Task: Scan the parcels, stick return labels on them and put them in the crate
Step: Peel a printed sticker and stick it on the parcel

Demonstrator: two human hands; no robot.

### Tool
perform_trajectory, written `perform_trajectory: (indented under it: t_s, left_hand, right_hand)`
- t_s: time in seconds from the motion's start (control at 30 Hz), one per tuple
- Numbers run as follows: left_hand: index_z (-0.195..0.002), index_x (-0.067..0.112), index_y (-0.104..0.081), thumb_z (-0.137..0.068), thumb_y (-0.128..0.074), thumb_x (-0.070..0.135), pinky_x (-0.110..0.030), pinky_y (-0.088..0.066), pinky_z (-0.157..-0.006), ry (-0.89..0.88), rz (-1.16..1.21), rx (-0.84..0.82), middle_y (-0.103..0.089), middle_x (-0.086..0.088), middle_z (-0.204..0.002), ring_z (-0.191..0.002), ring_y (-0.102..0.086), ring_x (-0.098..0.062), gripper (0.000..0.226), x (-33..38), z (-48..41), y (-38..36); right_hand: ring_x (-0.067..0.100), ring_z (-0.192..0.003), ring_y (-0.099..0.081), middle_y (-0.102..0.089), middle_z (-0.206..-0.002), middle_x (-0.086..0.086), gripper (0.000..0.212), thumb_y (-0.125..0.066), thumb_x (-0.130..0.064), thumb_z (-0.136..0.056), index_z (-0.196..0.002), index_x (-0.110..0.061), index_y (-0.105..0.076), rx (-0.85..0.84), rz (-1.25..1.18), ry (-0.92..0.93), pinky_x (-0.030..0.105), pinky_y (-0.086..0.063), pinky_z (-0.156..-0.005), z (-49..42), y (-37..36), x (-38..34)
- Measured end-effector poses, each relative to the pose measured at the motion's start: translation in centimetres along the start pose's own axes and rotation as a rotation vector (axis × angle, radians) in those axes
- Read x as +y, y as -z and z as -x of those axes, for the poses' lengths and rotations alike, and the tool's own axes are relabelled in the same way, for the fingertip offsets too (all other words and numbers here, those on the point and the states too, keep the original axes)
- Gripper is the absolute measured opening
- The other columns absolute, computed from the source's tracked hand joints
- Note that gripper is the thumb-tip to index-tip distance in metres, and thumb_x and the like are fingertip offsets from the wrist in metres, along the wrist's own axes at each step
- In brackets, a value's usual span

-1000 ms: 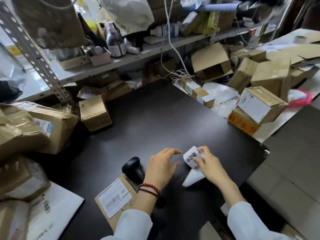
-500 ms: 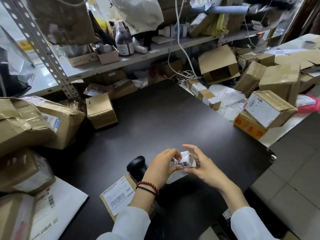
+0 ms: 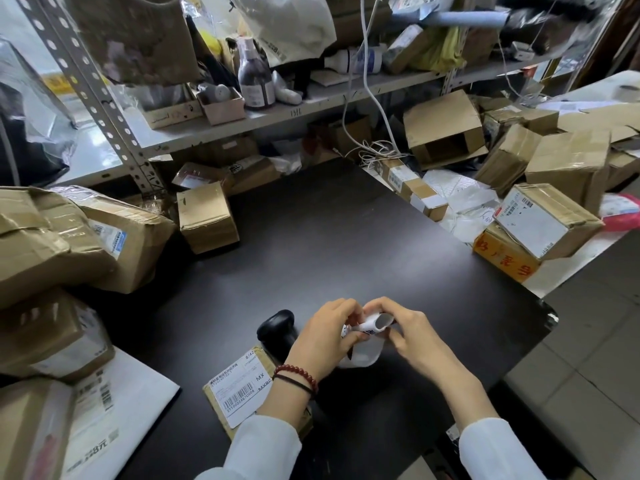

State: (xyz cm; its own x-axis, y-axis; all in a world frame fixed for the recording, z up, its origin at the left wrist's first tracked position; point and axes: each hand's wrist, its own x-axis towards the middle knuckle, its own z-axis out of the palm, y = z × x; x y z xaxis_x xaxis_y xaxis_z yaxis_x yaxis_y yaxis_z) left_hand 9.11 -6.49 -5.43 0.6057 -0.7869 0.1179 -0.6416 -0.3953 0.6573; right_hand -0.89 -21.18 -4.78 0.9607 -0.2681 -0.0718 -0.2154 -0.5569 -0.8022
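Parcel [image 3: 239, 386] with its barcode label face-up sits at the near edge of the tabletop [image 3: 329, 237], partly under the left forearm. The black scanner [image 3: 278, 329] lies just beside it, towards the middle.

Head view, the only one on offer: both hands are raised over the near middle of the tabletop, busy with a small roll of labels [image 3: 372, 323]. More boxes [image 3: 207, 216] crowd the left and far edges. No crate shows anywhere.

Where could this slip? My read is that the sticker may tear or fold onto itself as it peels, because the fingers are packed so tightly round so small a roll. The loose white backing strip [image 3: 363, 355] trailing below could snag too. And a sticker laid across that barcode would spoil a rescan.

Now the hands. Left hand [image 3: 329, 337]: fingers curled in, fingertips and thumb pinching the printed end of the roll, wrist bent inward. Right hand [image 3: 412, 336]: arched over the roll's open end, fingers on top, thumb tucked beneath, gripping it. Neither hand touches the scanner.
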Motion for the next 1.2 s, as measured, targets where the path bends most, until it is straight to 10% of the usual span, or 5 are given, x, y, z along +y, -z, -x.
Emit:
perform_trajectory:
  t_s: [0.33,0.7,1.2]
  left_hand:
    - [-0.086,0.022,-0.048,-0.085,-0.067,0.028,-0.023,-0.044,-0.067,0.031,-0.021,0.141,-0.049,0.011,-0.084,-0.076,-0.047,-0.007,0.019,-0.1,0.2,-0.1]
    - [-0.084,0.025,-0.044,-0.088,-0.064,0.028,-0.020,-0.044,-0.073,0.049,-0.041,0.213,-0.049,0.013,-0.087,-0.084,-0.050,-0.006,0.020,0.3,0.4,0.5]
    - [-0.094,0.029,-0.049,-0.088,-0.062,0.032,-0.022,-0.045,-0.070,0.281,0.031,0.265,-0.052,0.012,-0.090,-0.061,-0.049,-0.005,0.015,0.0,1.9,2.6]
  right_hand:
    - [-0.011,-0.081,-0.058,-0.060,-0.092,-0.026,0.053,-0.054,0.007,-0.089,-0.093,-0.046,-0.054,0.027,0.017,0.017,0.005,-0.042,-0.068,-0.4,-0.3,-0.2]
    - [0.006,-0.079,-0.057,-0.061,-0.088,-0.019,0.013,-0.061,-0.043,-0.087,-0.096,-0.043,-0.052,0.099,0.127,-0.118,0.022,-0.047,-0.065,-0.3,-0.2,-0.2]
    - [0.017,-0.098,-0.062,-0.064,-0.101,-0.012,0.050,-0.055,-0.076,-0.074,-0.103,-0.035,-0.056,0.223,0.496,-0.310,0.028,-0.043,-0.068,-0.6,-0.9,-1.3]
